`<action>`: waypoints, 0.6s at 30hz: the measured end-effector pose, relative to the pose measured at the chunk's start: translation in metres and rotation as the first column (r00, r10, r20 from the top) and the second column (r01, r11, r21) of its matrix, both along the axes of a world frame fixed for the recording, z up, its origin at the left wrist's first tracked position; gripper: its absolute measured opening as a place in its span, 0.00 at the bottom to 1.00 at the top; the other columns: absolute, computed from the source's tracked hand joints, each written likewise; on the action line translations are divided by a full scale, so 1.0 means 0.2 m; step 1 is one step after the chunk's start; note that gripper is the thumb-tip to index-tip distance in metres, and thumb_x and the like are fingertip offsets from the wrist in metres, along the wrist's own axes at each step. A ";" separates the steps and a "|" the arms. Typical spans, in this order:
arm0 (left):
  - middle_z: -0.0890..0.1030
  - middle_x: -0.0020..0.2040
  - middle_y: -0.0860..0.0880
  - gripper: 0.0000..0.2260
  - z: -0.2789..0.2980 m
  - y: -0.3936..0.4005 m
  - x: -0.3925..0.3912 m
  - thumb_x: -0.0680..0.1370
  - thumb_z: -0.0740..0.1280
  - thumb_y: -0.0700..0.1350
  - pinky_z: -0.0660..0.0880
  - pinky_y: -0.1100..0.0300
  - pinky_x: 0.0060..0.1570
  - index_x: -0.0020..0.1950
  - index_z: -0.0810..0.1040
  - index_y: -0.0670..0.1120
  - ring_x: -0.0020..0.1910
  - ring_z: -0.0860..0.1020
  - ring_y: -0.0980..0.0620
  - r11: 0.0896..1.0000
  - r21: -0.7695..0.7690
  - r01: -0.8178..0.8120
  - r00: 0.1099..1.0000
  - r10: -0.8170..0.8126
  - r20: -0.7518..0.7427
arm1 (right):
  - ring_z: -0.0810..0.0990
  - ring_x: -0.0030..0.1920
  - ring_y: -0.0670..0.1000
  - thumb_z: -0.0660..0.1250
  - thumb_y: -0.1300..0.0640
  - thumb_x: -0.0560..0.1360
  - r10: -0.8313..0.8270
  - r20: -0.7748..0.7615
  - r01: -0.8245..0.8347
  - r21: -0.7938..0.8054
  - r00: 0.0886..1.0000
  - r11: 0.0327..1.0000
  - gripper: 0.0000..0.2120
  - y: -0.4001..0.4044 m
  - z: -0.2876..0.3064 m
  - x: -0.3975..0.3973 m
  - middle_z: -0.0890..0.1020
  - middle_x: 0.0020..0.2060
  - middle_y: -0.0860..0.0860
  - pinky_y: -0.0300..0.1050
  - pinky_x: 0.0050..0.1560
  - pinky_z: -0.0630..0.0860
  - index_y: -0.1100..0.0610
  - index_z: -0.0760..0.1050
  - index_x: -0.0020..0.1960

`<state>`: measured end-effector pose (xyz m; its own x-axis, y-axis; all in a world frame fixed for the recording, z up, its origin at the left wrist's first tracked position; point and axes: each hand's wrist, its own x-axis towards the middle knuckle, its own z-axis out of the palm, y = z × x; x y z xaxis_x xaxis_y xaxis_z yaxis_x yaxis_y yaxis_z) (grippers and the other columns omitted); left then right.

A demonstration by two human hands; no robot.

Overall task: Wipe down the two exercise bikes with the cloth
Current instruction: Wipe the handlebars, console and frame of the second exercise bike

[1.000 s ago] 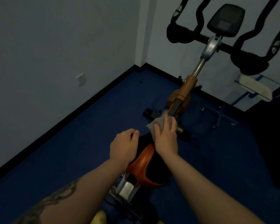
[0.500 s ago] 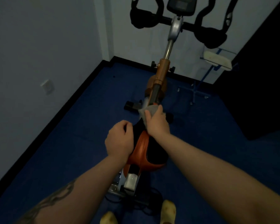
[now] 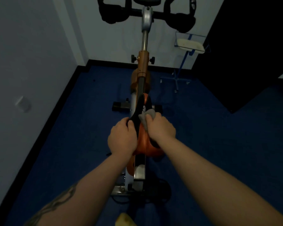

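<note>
The room is dim; the exercise bike (image 3: pixel 141 88) has its console cut off at the top edge. The left hand (image 3: pixel 122 139) curls around the orange-and-black saddle (image 3: pixel 143 141). The right hand (image 3: pixel 161 128) grips the grey cloth (image 3: pixel 147 115), bunched against the saddle's right side.

Open blue carpeted floor (image 3: pixel 59 157) on both sides of the orange and black exercise bike (image 3: pixel 141 74), wider on the right. Hemmed in on the left by the pale grey wall (image 3: pixel 28 54) and ahead by the black padded handlebars (image 3: pixel 114 15). Blocked at far right by a dark cabinet (image 3: pixel 245 51) and a blue wire stand with a white tray (image 3: pixel 190 44). Saddle flanked closely by left hand (image 3: pixel 122 139) and right hand (image 3: pixel 160 128).
</note>
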<state>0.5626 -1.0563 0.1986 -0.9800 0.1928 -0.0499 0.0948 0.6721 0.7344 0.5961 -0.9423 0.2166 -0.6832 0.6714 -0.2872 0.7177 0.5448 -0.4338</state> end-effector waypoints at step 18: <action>0.69 0.35 0.59 0.11 0.02 0.02 0.00 0.79 0.59 0.55 0.62 0.60 0.32 0.52 0.79 0.55 0.34 0.68 0.59 0.998 -0.009 -0.063 0.998 0.063 0.016 | 0.71 0.63 0.54 0.47 0.38 0.78 -0.025 -0.335 0.081 0.154 0.942 0.985 0.26 -0.14 -0.14 0.24 0.69 0.66 0.51 0.52 0.54 0.73 0.46 0.62 0.72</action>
